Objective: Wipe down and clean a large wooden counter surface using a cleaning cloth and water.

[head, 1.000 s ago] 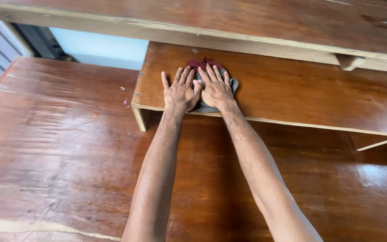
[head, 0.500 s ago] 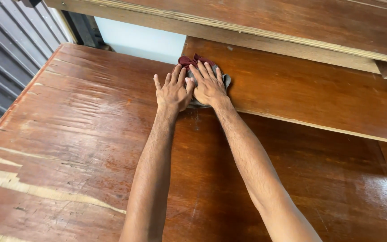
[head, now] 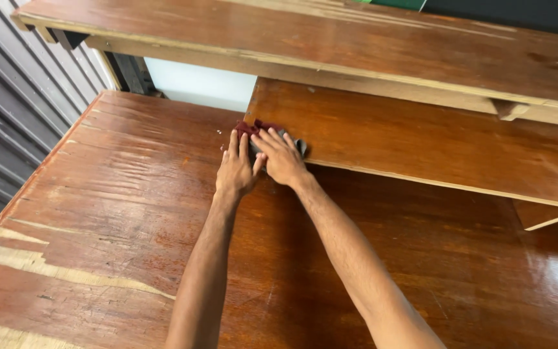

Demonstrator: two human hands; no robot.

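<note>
A crumpled dark red and grey cloth (head: 254,127) lies at the left end of a low brown wooden shelf (head: 421,139). My right hand (head: 282,157) lies flat on the cloth, fingers spread, pressing it onto the shelf. Just to its left, my left hand (head: 236,169) is also flat with fingers apart. Its fingertips touch the red edge of the cloth, and its palm sits past the shelf's left corner, over the big table top (head: 117,207). Both forearms reach in from the bottom of the view.
A longer upper wooden shelf (head: 330,39) runs across the back above the low one. The table top is worn, with pale scraped patches near its front left. A grey corrugated shutter (head: 8,123) stands along the left side. A wooden bracket (head: 544,216) sticks out under the low shelf at right.
Both hands and the cloth have slid left along the low shelf to its left end. The left hand now sits partly off the shelf.
</note>
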